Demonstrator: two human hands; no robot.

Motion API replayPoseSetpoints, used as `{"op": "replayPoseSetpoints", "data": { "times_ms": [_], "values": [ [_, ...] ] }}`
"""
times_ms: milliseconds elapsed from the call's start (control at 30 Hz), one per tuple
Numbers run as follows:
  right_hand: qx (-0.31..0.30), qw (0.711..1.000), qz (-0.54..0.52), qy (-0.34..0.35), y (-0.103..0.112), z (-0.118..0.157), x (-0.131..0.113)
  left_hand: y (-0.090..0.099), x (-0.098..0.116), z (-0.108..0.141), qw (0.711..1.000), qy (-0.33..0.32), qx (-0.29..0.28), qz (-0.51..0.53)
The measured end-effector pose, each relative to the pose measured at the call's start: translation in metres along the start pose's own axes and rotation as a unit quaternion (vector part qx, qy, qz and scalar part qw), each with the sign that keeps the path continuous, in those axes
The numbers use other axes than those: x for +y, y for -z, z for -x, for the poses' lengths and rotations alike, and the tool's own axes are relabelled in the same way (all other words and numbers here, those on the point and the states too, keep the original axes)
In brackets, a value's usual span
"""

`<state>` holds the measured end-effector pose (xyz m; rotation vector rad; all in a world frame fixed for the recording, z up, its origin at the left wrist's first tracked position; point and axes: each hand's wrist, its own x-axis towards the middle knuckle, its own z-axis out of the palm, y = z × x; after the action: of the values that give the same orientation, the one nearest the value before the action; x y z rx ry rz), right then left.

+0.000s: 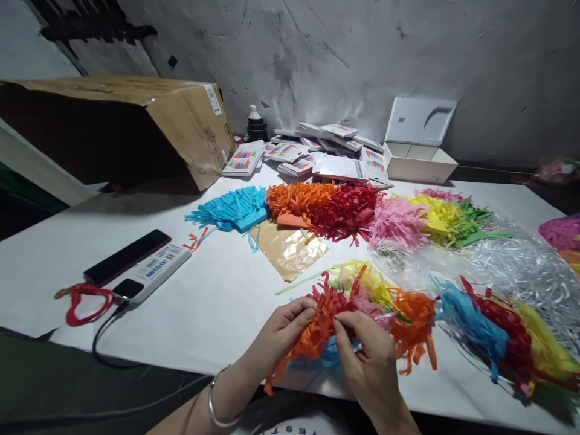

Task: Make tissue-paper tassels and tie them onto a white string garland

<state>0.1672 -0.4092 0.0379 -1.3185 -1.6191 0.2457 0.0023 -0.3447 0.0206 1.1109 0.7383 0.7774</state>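
Observation:
Over a pile of tissue paper tassels at the table's near edge, both hands meet with their fingertips close together. My left hand [287, 326], a silver bangle on its wrist, is closed in a pinch at the orange paper tassel [312, 338]. Right beside it, my right hand [369, 350] pinches thumb and forefinger at the edge of a red tassel [333, 299]; what lies between those fingertips is too small to make out. Around the hands spread a yellow tassel [362, 281], another orange tassel [414, 320] and some blue strips, partly hidden.
Behind lies a row of blue [233, 208], orange, red, pink and yellow tassels, with a brown packet [290, 251] before it. Silver strips [525, 278] and more tassels [507, 338] lie right. A phone [129, 257], power bank [154, 272], carton [190, 133], flat boxes [244, 158] and white box [421, 163] stand around.

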Motion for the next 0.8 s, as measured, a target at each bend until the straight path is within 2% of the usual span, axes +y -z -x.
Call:
{"op": "replayPoseSetpoints", "data": {
  "times_ms": [67,133,233,367,500,600,733,800],
  "values": [
    [-0.035,0.999,0.008,0.031,0.003,0.0,0.001,0.002,0.004,0.001,0.992,-0.052,-0.01,-0.115],
    [-0.064,0.997,-0.008,0.032,0.006,-0.001,0.003,0.004,0.01,0.002,0.969,-0.101,-0.038,-0.223],
    [-0.066,0.996,-0.039,-0.041,0.006,-0.002,0.006,0.006,0.018,0.005,0.942,-0.129,-0.073,-0.3],
    [-0.077,0.989,-0.071,-0.104,0.004,0.0,0.006,0.008,0.02,0.005,0.942,-0.12,-0.07,-0.307],
    [-0.06,0.99,-0.072,-0.11,0.003,0.003,0.007,0.009,0.016,0.003,0.956,-0.099,-0.082,-0.264],
    [-0.049,0.987,-0.09,-0.127,0.001,0.005,0.008,0.009,0.016,0.003,0.954,-0.085,-0.101,-0.271],
    [-0.098,0.938,-0.228,-0.244,-0.003,0.007,0.012,0.007,0.019,0.005,0.935,-0.086,-0.117,-0.325],
    [-0.11,0.928,-0.245,-0.259,-0.005,0.006,0.014,0.006,0.019,0.007,0.927,-0.101,-0.111,-0.344]
  ]
}}
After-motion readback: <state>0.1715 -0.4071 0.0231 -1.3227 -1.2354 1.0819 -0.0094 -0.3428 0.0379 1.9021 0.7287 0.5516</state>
